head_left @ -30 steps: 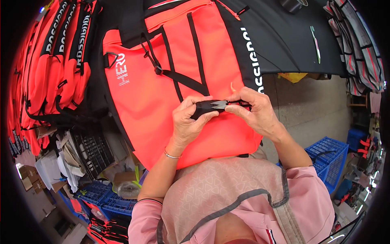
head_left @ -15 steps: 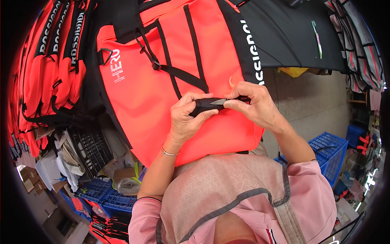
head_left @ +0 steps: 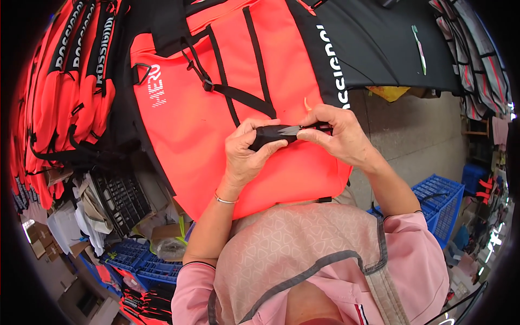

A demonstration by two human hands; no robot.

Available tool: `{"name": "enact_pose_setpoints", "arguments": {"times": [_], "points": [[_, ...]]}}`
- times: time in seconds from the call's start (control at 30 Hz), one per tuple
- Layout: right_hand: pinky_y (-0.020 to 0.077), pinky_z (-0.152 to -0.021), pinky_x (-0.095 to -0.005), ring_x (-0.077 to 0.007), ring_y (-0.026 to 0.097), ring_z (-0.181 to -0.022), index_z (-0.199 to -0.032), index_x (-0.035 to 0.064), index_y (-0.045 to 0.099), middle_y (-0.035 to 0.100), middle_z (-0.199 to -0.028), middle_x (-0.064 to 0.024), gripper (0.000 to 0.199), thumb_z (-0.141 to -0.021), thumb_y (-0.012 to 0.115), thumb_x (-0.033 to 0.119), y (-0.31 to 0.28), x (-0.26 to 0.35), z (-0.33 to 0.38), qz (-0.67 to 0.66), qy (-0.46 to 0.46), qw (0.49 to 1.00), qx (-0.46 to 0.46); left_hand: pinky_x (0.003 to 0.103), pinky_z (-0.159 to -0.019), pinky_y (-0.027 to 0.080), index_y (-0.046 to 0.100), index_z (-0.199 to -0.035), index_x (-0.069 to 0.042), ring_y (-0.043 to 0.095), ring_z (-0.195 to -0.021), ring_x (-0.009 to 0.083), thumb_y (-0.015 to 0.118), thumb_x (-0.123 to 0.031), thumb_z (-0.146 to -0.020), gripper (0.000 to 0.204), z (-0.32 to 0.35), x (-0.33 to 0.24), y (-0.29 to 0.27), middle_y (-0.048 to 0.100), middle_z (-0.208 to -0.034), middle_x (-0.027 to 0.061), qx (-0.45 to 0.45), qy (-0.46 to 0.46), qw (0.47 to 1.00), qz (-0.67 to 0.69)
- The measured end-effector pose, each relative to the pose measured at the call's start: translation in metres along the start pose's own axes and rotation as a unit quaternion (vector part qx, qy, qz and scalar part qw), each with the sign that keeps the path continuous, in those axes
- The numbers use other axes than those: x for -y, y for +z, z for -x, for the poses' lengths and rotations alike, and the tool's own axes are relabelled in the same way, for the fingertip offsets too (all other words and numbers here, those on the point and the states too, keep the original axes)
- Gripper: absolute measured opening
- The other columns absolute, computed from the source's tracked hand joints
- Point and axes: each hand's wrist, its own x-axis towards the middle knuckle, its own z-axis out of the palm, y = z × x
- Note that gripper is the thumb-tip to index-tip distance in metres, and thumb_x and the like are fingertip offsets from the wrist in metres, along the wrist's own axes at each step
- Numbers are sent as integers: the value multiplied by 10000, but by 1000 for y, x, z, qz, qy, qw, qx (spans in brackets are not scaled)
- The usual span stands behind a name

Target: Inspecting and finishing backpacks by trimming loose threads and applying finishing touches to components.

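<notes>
A large bright orange-red bag [head_left: 200, 146] with black straps and black side panels lies in front of me. My left hand [head_left: 241, 157] pinches a black fabric piece [head_left: 265, 138] above the bag's lower part, thumb below and fingers on top. My right hand [head_left: 341, 135] is closed on small thread snips [head_left: 288, 131]. Their silver blades point left and lie against the black fabric. Part of the snips' black handle shows beyond the right fingers. Whether the blades are cutting a thread is too small to tell. A thin orange strand [head_left: 307, 104] stands just above the right fingers.
The bag rests on a black-covered table, where a toothbrush [head_left: 420, 50] lies at the far right. Orange-black bags [head_left: 67, 81] hang at left, grey bags [head_left: 476, 59] at right. Blue crates [head_left: 441, 206] stand at the lower right and lower left.
Both hands have shifted slightly left and up with the black fabric. The snips' blades now show apart, lying a little further left over the fabric.
</notes>
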Motion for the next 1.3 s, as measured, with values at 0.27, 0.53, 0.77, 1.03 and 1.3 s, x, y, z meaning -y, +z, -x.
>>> {"name": "enact_pose_setpoints", "arguments": {"times": [0.27,0.53,0.77,1.03,1.3], "points": [[484,-649,-270,-114,598,-689,-903,-13,665,634,-727,-30,142,-869,715,115,-19,-3,2,5,31,999,-40,382,-888,539,733,-920,1,635,-1075,310,840,-28,-677,267,18,-23,-1,655,-1147,163,0,140,984,-112],[445,-732,-213,-66,543,-752,-1138,12,603,633,-828,-8,378,-843,753,197,-20,-21,9,-82,29,979,-186,442,-1015,441,743,-1058,-114,535,-1195,353,758,-20,-658,411,84,-53,-2,505,-1382,218,49,198,933,-297],[458,-574,-291,-87,562,-611,-916,-44,684,632,-683,-34,261,-850,730,205,1,-2,34,-40,120,991,41,377,-868,506,689,-1146,-65,623,-942,256,737,-11,-683,469,108,-48,-1,616,-1270,120,139,185,913,-335],[356,-582,-270,-55,408,-638,-796,-6,599,473,-663,42,207,-847,723,151,33,-12,32,-30,109,990,80,367,-787,530,671,-818,-28,649,-851,238,719,-36,-709,119,110,-57,-8,682,-1157,103,128,254,912,-296],[314,-570,-239,-35,372,-638,-807,18,578,431,-675,62,171,-870,708,110,33,20,17,-67,26,997,2,250,-633,542,598,-964,41,670,-760,143,747,-105,-855,235,107,-57,14,687,-997,129,-160,-212,957,115]]}}
